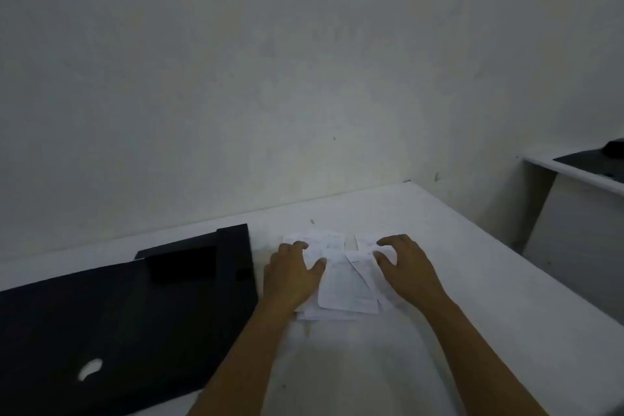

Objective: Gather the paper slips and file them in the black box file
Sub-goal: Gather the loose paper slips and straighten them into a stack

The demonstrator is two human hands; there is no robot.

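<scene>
Gathering the paper slips (341, 277) is the step in hand: they lie in a loose, overlapping spread on the white table (472, 280), just to the right of the black box file (111, 321), which lies flat with its flap open. The left hand (292, 275) rests palm-down on the left edge of the spread, fingers extended and thumb angled inward onto the paper. The right hand (405, 267) is arched over the right edge, fingers curled and spread wide, fingertips on or just above the slips; contact cannot be confirmed. Neither hand grips anything. To complete the step well, draw both hands toward each other with light downward pressure so the slips slide into one stack without creasing. Sweep in the far slips near the wall (304, 78) first, since these lie outside the hands. Square the edges against the table before lifting, then carry the stack left to the box file.
</scene>
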